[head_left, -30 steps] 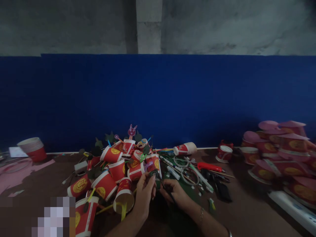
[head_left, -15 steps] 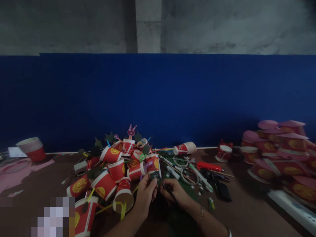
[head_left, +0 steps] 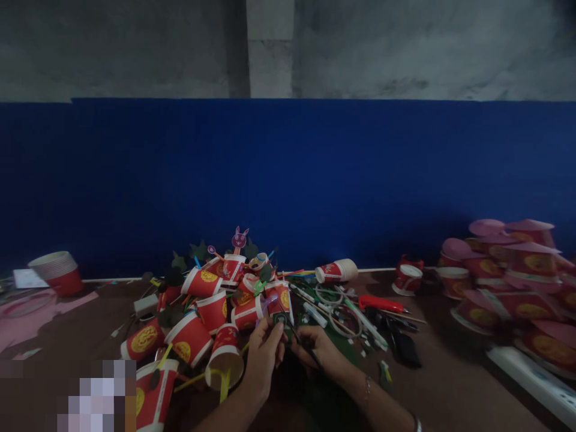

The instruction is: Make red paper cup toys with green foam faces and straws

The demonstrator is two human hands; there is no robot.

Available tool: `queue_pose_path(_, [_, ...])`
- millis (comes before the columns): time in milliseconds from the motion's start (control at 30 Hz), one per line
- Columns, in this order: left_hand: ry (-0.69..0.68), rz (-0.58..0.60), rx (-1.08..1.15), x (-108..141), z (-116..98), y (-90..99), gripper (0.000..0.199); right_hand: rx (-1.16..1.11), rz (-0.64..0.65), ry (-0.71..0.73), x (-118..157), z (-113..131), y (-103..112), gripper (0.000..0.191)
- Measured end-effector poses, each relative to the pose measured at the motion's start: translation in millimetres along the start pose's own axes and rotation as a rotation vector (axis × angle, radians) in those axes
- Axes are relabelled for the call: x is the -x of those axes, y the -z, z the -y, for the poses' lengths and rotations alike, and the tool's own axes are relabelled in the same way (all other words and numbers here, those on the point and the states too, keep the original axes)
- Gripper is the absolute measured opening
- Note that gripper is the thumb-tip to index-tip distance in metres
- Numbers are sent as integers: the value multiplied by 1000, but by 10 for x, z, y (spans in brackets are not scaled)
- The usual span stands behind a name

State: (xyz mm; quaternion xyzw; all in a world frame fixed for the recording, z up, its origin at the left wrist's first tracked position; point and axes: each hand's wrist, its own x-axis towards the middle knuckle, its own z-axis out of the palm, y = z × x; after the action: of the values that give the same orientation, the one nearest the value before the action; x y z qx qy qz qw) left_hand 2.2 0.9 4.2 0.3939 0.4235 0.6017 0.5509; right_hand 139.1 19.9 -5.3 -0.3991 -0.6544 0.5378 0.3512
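My left hand pinches a small dark green piece of paper with a pale round drawing on it. Close by on the right, my right hand is closed around dark-handled scissors, whose blades point up and left at the paper's edge. Whether the blades are apart is too dark to tell. Just beyond my left hand stands a red paper cup in a heap of similar decorated cups. One cup lies with its mouth toward me and a yellow strip in it.
Right of my hands lie pens, a coiled clear tube, a red tool and paper scraps. Cups with pink paper brims are piled at far right, behind a white power strip. Stacked cups stand far left.
The paper in my left hand has shifted very slightly up and left. My right hand keeps its hold on the scissors, with hardly any movement.
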Motion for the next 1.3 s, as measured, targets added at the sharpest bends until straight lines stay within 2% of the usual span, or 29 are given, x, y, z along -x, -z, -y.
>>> queue_pose_path(167, [15,-33,24,8,-20,-11,37,-13,18,-26,16,20,-4,33])
queue_pose_path(400, [26,15,-23,17,-53,-2,34,-9,32,-17,20,41,-4,34])
queue_pose_path(800, [1,-5,9,-5,1,20,33,20,31,-10,8,9,2,35])
queue_pose_path(1300, [5,13,-35,7,-59,8,33,-1,54,-18,23,11,23,34])
